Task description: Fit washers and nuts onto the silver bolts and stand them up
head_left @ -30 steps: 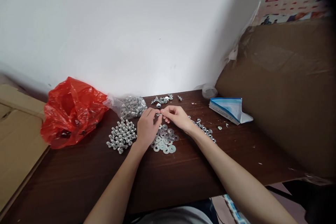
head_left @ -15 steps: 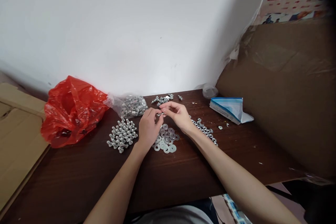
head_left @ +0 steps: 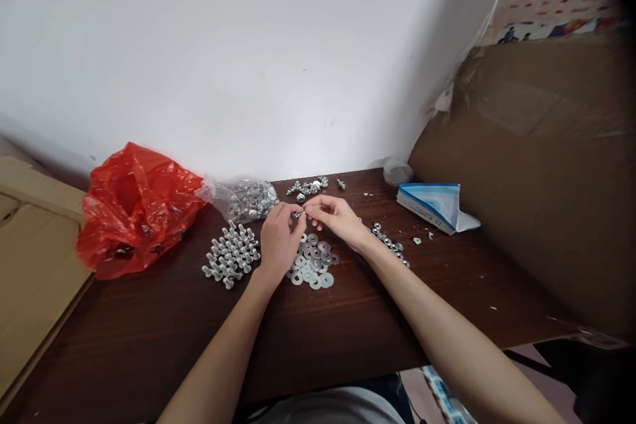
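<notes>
My left hand (head_left: 280,237) pinches a small metal bolt (head_left: 298,214) above the table. The fingertips of my right hand (head_left: 338,218) close on the bolt's other end; whether they also hold a nut is too small to tell. Beneath both hands lies a pile of flat washers (head_left: 316,265). Several bolts (head_left: 231,253) stand in a cluster left of my left hand. Metal nuts (head_left: 390,242) are spread by my right wrist, partly hidden by it. Behind my fingers sit bolts with parts fitted on them (head_left: 307,188).
A clear bag of hardware (head_left: 253,200) lies at the table's back, beside a red plastic bag (head_left: 139,212). On the right are a blue-and-white packet (head_left: 432,204), a clear round container (head_left: 397,171) and a large carton (head_left: 536,179). Cardboard (head_left: 40,258) borders the left side.
Both hands have shifted slightly, with the fingers turning at the bolt. My right fingertips have moved a little up around its end. The piles look the same.
</notes>
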`<state>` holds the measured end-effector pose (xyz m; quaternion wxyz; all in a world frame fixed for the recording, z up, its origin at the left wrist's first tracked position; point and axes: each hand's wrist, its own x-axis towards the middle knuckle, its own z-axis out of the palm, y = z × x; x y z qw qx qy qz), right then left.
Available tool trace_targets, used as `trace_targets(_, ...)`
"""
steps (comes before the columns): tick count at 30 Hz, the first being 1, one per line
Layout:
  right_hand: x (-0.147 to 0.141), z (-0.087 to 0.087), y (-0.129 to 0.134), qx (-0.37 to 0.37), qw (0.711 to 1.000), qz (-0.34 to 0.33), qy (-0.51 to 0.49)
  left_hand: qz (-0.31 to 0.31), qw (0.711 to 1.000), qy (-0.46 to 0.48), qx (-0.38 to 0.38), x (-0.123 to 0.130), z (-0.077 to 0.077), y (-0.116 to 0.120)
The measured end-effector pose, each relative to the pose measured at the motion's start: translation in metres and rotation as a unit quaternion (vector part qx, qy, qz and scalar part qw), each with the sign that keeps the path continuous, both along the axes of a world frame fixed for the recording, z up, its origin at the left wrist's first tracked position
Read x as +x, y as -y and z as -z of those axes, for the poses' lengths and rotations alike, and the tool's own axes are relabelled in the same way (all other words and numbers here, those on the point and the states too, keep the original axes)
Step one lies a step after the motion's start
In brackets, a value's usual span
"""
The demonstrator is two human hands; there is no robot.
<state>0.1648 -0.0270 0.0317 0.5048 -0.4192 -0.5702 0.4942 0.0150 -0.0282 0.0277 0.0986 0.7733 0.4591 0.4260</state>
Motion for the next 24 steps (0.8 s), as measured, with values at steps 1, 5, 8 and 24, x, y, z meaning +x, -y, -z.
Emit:
trace_targets(1, -0.0004, -0.0011, 0.0004, 0.005, 1.0, 0.0, -0.007, -0.002, 1.0, 0.002, 0.0, 0.0, 0.0002, -0.0002)
trace_targets(5, -0.002, -0.0042, 0.0014, 0.022, 0.999, 0.008, -0.031, 0.004, 1.0, -0.001, -0.005, 0.0005, 0.0004, 0.0002)
trace_targets(8, -0.0029, -0.0043, 0.0012, 0.024, 0.999, 0.015, -0.046, 0.008, 1.0, -0.006, -0.009, 0.0013, -0.0003, 0.0013)
trace_targets(24, -0.0005, -0.0018, -0.0002, 0.019, 0.996, 0.028, -0.087, 0.027, 1.0, -0.013, -0.003, 0.0026, 0.0013, 0.0032)
